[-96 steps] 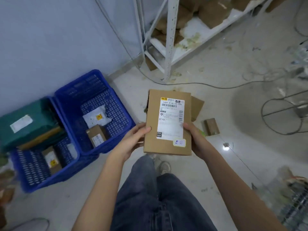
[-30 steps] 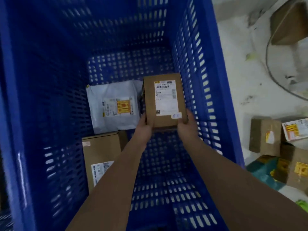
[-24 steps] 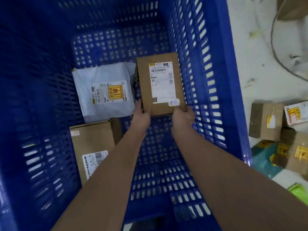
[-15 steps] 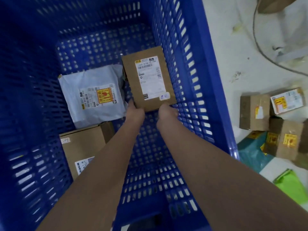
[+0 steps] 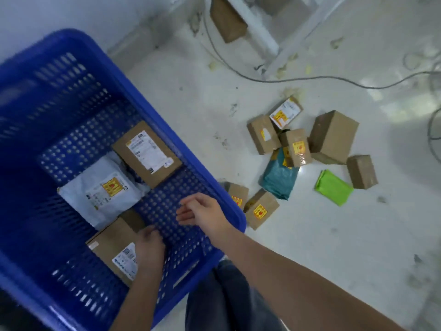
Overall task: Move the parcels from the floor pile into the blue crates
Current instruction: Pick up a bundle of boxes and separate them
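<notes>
Grey cable (image 5: 298,78) across floor; white shelf frame (image 5: 288,41) behind.

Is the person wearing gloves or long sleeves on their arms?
No. Both the left hand and the right hand are bare, with no gloves, rings or watch visible. The forearms are bare too; no sleeve shows. Below them are dark blue jeans.

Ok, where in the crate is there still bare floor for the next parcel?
Bare mesh runs along the crate's right wall, between the labelled box and the right hand. The far end beyond that box and the grey bag is bare too. The near-left is crowded: bag, brown box and left hand.
</notes>
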